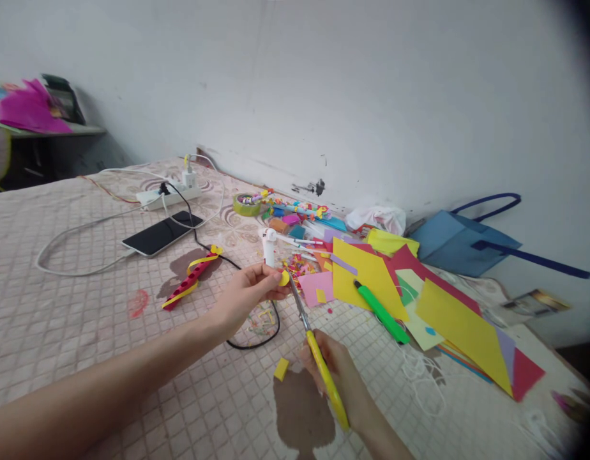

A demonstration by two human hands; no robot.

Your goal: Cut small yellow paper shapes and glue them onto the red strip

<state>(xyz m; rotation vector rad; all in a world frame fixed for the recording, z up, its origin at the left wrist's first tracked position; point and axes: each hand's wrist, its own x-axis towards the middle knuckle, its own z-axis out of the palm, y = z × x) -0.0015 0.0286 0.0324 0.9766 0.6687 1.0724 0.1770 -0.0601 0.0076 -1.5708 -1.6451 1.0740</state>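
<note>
Between the thumb and fingers of my left hand (pixel 257 285) is a small rounded piece of yellow paper (pixel 285 278). My right hand (pixel 336 367) is wrapped round the yellow handle of a pair of scissors (pixel 318 354), whose blades point up toward the paper and meet or nearly meet its edge. Just behind my left hand stands a white glue gun (pixel 269 246). Left of it lies a red strip with a yellow ribbon wound round it (pixel 192 278). A small yellow paper scrap (pixel 281 368) rests on the cloth below my hands.
Colored paper sheets (pixel 362 278) spread at the right, with a green cutter (pixel 381 313) on top. A phone (pixel 161 233) charges from a white power strip (pixel 168 197). Tape (pixel 247 204), a blue bag (pixel 467 243) and white string (pixel 422 377) lie around. A black cable (pixel 257 345) loops near my left hand.
</note>
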